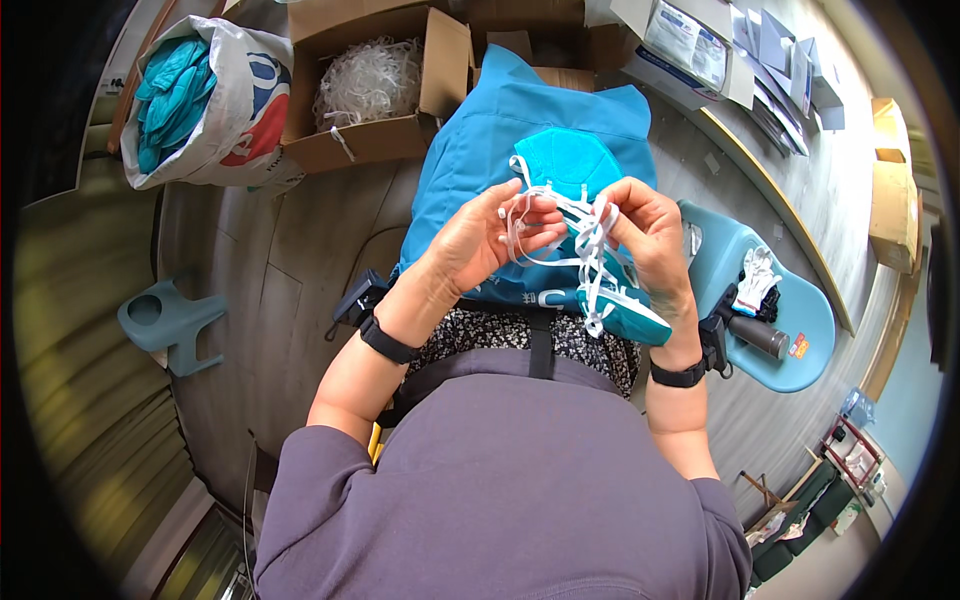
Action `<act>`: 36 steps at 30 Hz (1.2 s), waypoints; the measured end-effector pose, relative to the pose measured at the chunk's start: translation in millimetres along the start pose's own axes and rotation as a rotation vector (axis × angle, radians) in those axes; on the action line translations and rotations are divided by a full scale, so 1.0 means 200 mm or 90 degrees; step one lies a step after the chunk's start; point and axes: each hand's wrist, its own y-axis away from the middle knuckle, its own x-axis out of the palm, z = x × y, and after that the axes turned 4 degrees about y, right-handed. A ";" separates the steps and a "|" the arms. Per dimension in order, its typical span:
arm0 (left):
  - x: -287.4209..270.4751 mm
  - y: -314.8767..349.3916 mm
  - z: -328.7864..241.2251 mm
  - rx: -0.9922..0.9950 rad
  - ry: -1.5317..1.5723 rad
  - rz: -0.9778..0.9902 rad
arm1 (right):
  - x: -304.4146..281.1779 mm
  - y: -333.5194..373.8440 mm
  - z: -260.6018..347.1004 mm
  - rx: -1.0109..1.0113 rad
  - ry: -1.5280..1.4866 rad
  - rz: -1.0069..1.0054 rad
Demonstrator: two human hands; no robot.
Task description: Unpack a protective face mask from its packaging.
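Floor (pixel 290 300) of grey boards is filling most of the view, with the person sitting above it in a grey top. Blue cloth (pixel 480 150) is lying spread over the lap, reaching up toward a cardboard box (pixel 380 135) that is holding a heap of white straps. Left of that box, a white sack (pixel 235 110) is bulging with teal masks. A pale blue stool (pixel 800 340) is standing just beside the person's right knee, carrying a pair of white gloves (pixel 757 280) and a dark bottle (pixel 760 335). Another small blue stool (pixel 165 322) is standing well apart on the left.

On the cloth, a teal mask (pixel 565 160) is lying just above the hands. A second teal mask (pixel 625 315) is hanging below the right hand.

The left hand (pixel 480 240) is pinching a loop of the white straps (pixel 585 240) between thumb and fingertips. The right hand (pixel 650 230) is gripping the same tangle from the other side, fingers curled around it, with loose ends trailing down to the hanging mask. Both hands are hovering close together over the lap.
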 end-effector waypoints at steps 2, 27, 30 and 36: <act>-0.04 -0.01 0.00 0.009 -0.005 -0.004 | 0.01 0.03 0.05 -0.006 -0.071 0.020; 0.39 -0.80 -0.73 0.118 -0.254 -0.192 | 0.24 0.16 0.10 -0.090 0.304 0.171; 0.34 -0.77 -0.58 0.169 -0.492 -0.135 | 0.18 0.18 0.11 -0.103 0.315 0.105; 0.12 -0.55 -0.27 0.391 -1.250 -0.145 | 0.07 0.11 0.11 -0.172 0.316 -0.042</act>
